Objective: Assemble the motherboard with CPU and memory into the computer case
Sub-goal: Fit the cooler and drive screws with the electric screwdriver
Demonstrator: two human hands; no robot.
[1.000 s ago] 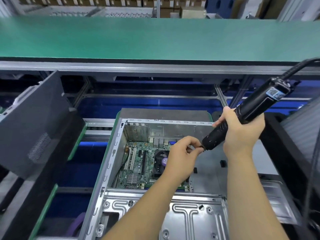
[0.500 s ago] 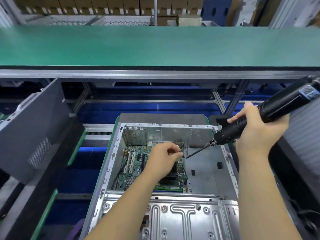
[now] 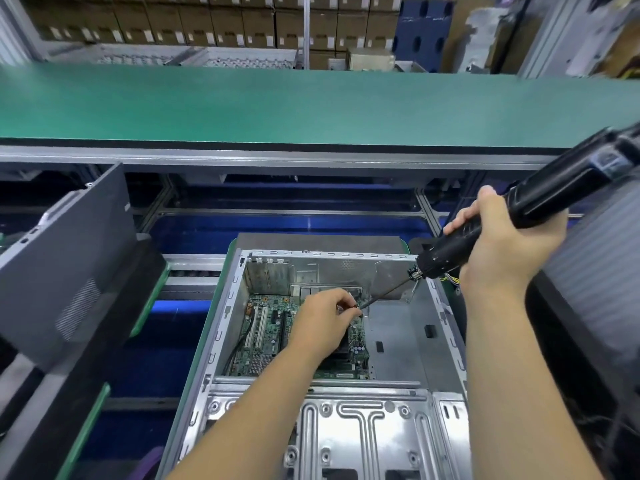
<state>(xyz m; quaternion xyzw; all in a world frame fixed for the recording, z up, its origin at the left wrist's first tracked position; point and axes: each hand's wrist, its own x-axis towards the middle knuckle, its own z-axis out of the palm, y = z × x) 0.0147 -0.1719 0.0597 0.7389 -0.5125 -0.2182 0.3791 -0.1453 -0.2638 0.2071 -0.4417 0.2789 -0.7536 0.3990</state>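
Observation:
An open grey computer case (image 3: 221, 327) lies below me, with a green motherboard (image 3: 266, 337) seated inside it. My left hand (image 3: 322, 320) reaches over the board and hides the CPU cooler; its fingertips pinch the tip of the screwdriver bit at the board's upper right area. Any screw there is too small to see. My right hand (image 3: 498, 244) grips a black electric screwdriver (image 3: 540, 199), held slanted, its thin bit running down-left to my left fingers.
A green conveyor belt (image 3: 311, 105) runs across behind the case. A dark grey side panel (image 3: 65, 258) leans at the left, and another ribbed panel (image 3: 602, 271) stands at the right. The case's metal drive bracket (image 3: 360, 431) lies nearest me. Cardboard boxes line the far shelves.
My left hand dropped from the screwdriver's nose down to the board. The right hand swung the screwdriver up and right, then aimed its bit at my left fingertips.

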